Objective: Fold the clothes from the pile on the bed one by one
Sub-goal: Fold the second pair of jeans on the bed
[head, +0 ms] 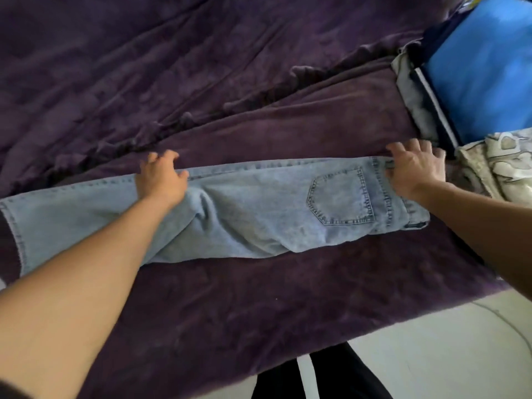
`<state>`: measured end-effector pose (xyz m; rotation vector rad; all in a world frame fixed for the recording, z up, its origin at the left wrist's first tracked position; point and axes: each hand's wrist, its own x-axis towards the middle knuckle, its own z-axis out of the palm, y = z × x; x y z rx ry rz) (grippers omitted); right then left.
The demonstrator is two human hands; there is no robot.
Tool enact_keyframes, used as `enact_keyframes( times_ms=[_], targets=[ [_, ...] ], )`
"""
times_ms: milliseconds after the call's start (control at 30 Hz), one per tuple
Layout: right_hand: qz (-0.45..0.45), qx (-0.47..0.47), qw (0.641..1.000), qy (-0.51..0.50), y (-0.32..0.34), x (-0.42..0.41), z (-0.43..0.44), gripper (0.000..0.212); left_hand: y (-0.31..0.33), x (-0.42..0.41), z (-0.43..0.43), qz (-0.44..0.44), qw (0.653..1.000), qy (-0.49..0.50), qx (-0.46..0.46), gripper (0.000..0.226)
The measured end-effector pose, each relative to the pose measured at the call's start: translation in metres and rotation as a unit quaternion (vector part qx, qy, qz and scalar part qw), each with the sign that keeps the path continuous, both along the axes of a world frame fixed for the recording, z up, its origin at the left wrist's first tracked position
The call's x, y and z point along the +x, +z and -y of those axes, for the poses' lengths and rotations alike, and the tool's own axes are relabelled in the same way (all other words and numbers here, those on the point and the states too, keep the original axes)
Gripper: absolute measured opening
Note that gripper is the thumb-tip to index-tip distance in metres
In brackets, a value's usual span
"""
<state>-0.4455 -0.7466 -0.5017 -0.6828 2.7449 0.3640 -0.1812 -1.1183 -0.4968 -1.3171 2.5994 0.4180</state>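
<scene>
Bedroom at home.
Purple plush blanket (259,298) under my hands, folded clothes stack (475,82) past my right hand, pale floor (431,355) below bed edge.

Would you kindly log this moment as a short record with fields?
garment: light blue jeans, laid flat lengthwise, back pocket up
surface: purple blanket on the bed
left hand: open, palm down on the leg part
right hand: open, fingers spread on the waistband end
pile: clothes at the right edge
fold state: legs stacked, not yet folded across
</scene>
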Motion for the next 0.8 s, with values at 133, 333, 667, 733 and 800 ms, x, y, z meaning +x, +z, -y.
enact_keyframes(
  times_ms=[133,333,667,733,800],
  targets=[
    [0.027,-0.071,0.992,0.103,-0.001,0.054,0.017,0.053,0.003,0.044,-0.04,-0.014,0.999,0.024,0.027,0.032],
    [0.14,-0.172,0.953,0.207,-0.009,0.168,0.067,0.046,0.007,0.181,-0.074,0.065,0.982,0.162,0.071,0.026],
    [0.199,-0.199,0.931,0.235,-0.02,0.293,0.19,0.029,-0.013,0.355,0.008,0.047,0.95,0.309,0.007,0.101],
    [0.172,-0.2,0.939,0.222,-0.027,0.309,0.223,0.033,-0.03,0.37,0.051,0.015,0.963,0.266,0.033,0.09],
    [0.149,-0.2,0.946,0.209,-0.036,0.328,0.263,0.038,-0.041,0.387,0.096,-0.016,0.988,0.142,0.058,0.053]
  ],
)
